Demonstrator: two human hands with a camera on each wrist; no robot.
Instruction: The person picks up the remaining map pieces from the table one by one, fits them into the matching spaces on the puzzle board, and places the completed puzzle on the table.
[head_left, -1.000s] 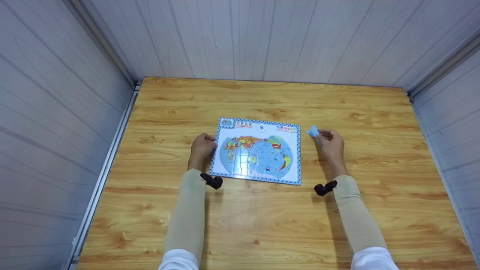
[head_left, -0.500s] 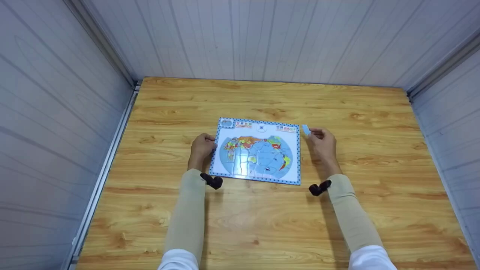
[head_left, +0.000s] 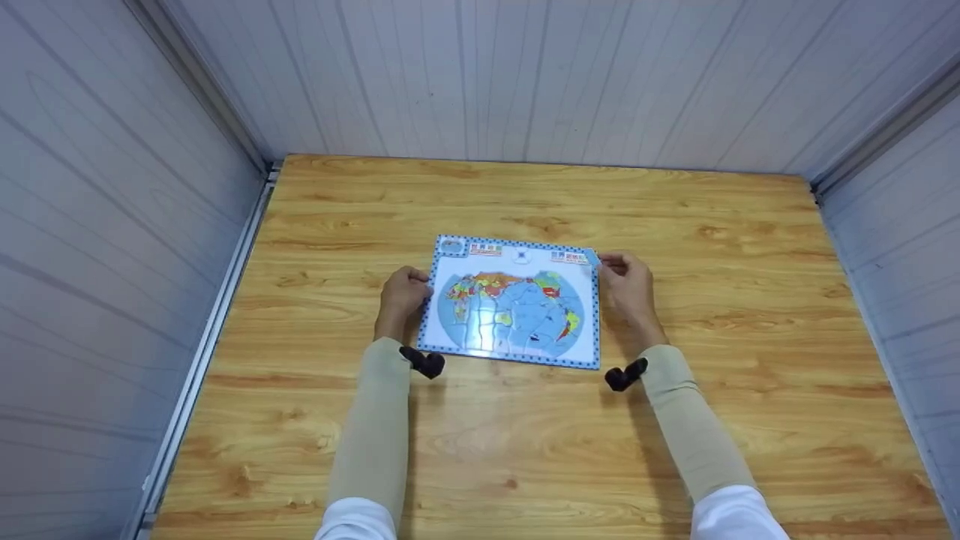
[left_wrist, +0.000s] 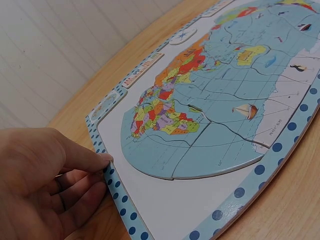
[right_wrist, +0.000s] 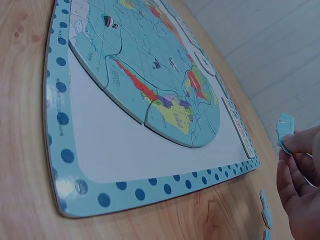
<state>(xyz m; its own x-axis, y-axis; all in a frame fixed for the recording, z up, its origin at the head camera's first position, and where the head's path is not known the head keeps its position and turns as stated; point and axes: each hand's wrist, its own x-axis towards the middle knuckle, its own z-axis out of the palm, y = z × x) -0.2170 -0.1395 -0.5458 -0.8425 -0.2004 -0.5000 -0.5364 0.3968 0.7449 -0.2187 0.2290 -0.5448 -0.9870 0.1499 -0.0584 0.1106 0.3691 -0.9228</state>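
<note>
A world map jigsaw puzzle board with a blue dotted border lies on the wooden table. My left hand holds its left edge; in the left wrist view the thumb rests on the border, the other fingers curled beside the edge. My right hand pinches a light blue puzzle piece between thumb and fingers. In the head view this piece appears over the board's upper right corner; the right wrist view shows it raised above the table. The map's fitted pieces show seams, and some edges stand slightly proud.
Loose puzzle pieces lie on the table beside the right hand, hidden by it in the head view. The wooden table surrounds the board. Pale panel walls stand at the back and both sides.
My right hand has moved left with the puzzle piece, from beside the board to its upper right corner, and the piece has turned. The left hand and board have stayed put.
</note>
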